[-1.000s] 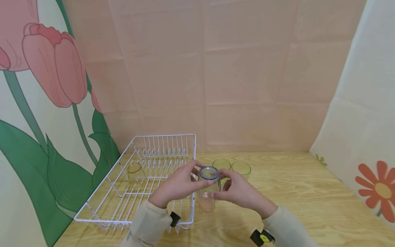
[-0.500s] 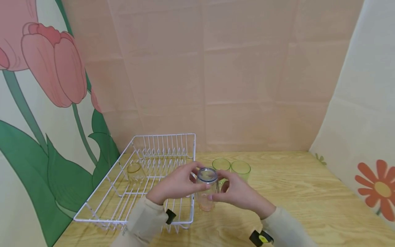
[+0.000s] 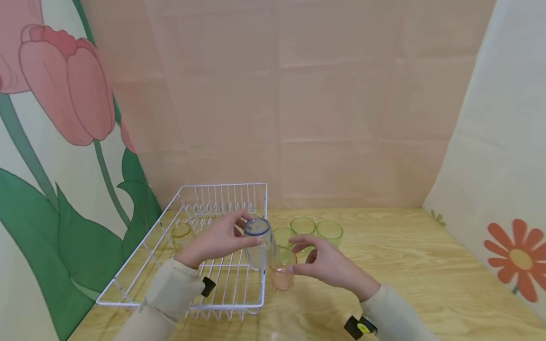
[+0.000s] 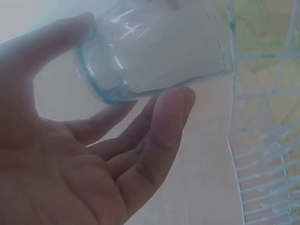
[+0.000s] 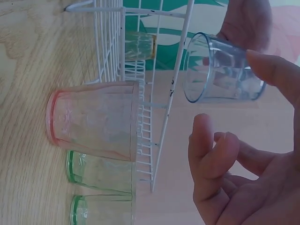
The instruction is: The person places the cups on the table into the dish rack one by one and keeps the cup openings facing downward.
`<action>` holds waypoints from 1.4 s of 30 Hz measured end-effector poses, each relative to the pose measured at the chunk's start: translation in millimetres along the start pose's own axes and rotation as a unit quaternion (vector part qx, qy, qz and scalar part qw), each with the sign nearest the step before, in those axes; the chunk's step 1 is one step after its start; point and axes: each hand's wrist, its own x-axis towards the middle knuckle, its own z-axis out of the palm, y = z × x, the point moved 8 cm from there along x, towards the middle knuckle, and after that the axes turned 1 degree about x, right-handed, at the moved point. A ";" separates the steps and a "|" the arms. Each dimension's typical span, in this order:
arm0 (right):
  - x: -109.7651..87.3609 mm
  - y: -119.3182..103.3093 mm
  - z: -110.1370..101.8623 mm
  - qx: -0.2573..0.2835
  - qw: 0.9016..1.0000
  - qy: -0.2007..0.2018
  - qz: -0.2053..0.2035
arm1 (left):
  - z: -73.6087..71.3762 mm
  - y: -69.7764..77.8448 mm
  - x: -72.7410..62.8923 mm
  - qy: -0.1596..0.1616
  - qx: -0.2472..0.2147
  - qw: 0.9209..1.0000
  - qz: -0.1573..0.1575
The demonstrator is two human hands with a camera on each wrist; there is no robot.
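Above the rack's (image 3: 223, 184) rim, the left hand (image 3: 218, 240) pinched the blue glass (image 3: 258, 240), probably slippery, best side-gripped; right hand (image 3: 327, 263) spread, outside

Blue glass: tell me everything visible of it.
Transparent and tapered, the blue glass looks like glass or clear plastic, with a blue ring at its base. It is inverted, mouth down, between the thumb and fingers of the left hand, raised at the right side of the white rack. Only that hand holds it.
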 end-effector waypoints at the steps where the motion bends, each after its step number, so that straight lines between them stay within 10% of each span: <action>1: 0.0 0.7 -0.4 0.000 1.000 0.002 0.003 | -3.9 -4.0 0.0 0.007 0.001 1.000 -0.005; 11: 0.7 4.2 -1.2 -0.006 1.000 0.016 0.022 | -42.7 -61.4 0.0 0.050 -0.036 0.991 -0.119; 23: 2.5 7.3 1.5 -0.004 1.000 0.016 0.024 | -50.3 -120.7 14.8 0.077 0.047 0.983 -0.163; 42: 0.8 9.7 -2.3 0.005 0.999 0.018 0.033 | -44.9 -150.5 12.1 0.076 0.059 0.972 -0.214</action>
